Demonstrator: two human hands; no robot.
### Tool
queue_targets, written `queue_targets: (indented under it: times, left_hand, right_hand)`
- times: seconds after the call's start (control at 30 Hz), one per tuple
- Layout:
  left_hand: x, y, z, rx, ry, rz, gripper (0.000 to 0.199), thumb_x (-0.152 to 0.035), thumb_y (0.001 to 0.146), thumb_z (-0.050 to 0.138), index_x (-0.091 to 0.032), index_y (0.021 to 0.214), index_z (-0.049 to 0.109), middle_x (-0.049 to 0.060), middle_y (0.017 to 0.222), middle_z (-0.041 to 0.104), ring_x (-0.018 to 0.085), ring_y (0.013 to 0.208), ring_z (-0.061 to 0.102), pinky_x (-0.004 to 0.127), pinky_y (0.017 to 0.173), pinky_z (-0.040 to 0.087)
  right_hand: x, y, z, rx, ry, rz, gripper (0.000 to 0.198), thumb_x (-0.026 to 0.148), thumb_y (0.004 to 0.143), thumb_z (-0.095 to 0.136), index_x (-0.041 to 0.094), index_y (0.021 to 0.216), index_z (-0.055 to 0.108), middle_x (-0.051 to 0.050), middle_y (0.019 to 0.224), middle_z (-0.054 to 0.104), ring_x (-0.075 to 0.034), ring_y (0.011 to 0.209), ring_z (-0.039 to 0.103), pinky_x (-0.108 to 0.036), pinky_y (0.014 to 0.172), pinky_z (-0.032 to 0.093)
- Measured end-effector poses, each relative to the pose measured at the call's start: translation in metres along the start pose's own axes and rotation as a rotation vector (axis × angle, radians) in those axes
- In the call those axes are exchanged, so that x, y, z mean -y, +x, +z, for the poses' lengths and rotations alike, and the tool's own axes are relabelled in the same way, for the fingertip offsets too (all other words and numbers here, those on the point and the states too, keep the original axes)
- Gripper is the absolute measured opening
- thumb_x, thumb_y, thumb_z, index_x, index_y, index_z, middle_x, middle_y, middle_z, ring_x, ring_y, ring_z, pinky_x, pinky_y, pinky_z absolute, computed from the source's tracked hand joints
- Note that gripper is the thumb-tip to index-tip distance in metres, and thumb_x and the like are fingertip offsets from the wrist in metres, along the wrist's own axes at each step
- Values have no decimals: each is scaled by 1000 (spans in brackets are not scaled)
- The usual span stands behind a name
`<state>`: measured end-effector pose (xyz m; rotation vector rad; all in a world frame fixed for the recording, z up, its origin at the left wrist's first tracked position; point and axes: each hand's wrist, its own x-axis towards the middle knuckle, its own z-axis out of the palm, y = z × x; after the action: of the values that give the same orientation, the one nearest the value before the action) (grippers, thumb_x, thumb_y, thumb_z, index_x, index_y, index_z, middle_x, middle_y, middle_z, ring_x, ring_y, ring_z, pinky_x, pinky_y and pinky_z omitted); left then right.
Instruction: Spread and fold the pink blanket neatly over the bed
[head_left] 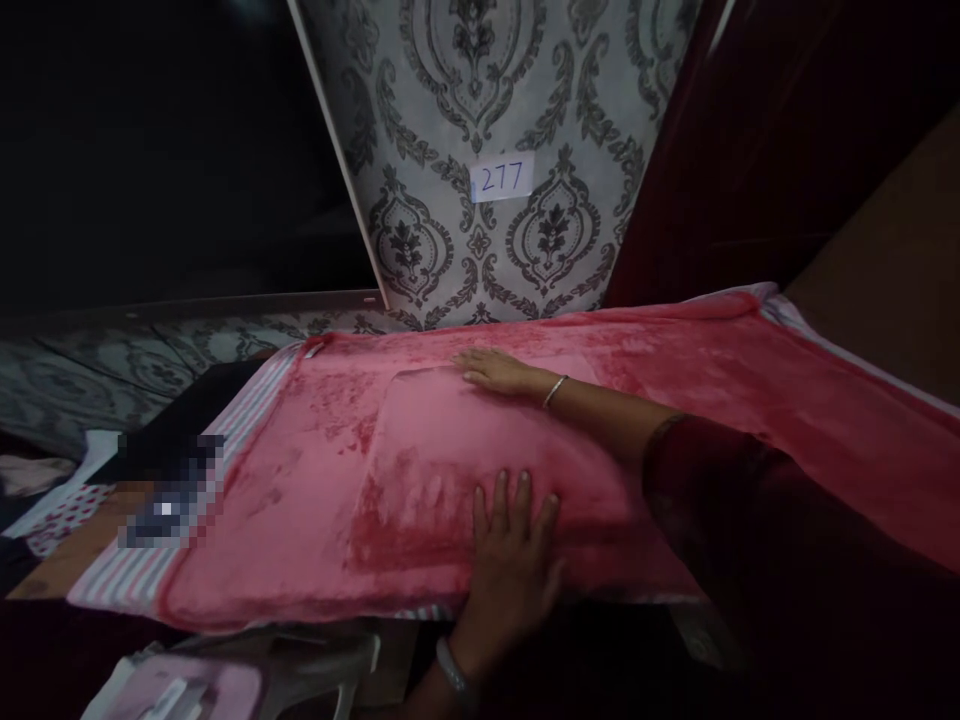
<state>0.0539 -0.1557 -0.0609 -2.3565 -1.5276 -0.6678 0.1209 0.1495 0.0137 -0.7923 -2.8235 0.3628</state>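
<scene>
A pink plush blanket point(247, 510) with a striped underside covers the table. On it lies a smooth pink piece of cloth point(442, 425), roughly rectangular and almost the same colour; its exact kind does not show. My left hand point(510, 570) rests palm down near the cloth's front edge, fingers spread. Farther back, my right hand point(495, 372) lies flat across the cloth's far edge, its fingers pointing left. Neither hand grips anything. The dark sleeve of my right arm hides part of the blanket on the right.
A dark screen point(165, 150) stands at the back left, beside patterned wallpaper with a paper label point(502, 177) reading 277. A dark red panel point(720, 160) rises at the back right. Below the front left edge sit a pinkish item point(187, 685) and a pale plastic stool or chair point(319, 665).
</scene>
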Motion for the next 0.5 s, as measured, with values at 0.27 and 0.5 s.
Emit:
queue_targets:
  times: [0.27, 0.5]
  left_hand:
    - [-11, 13, -13, -24, -54, -17, 65, -27, 94, 54, -19, 157, 40, 15, 162, 43, 35, 153, 32, 66, 122, 26]
    - [-49, 48, 7, 92, -129, 166, 70, -40, 96, 56, -20, 160, 36, 15, 168, 33, 40, 156, 24, 70, 121, 24]
  right_hand:
    - [48, -136, -25, 104, 41, -158, 60, 60, 106, 38, 35, 161, 36, -5, 168, 32, -29, 158, 16, -57, 126, 11]
    - [25, -159, -16, 105, 12, -130, 56, 55, 107, 38, 39, 161, 34, -1, 168, 30, -28, 158, 16, -58, 127, 9]
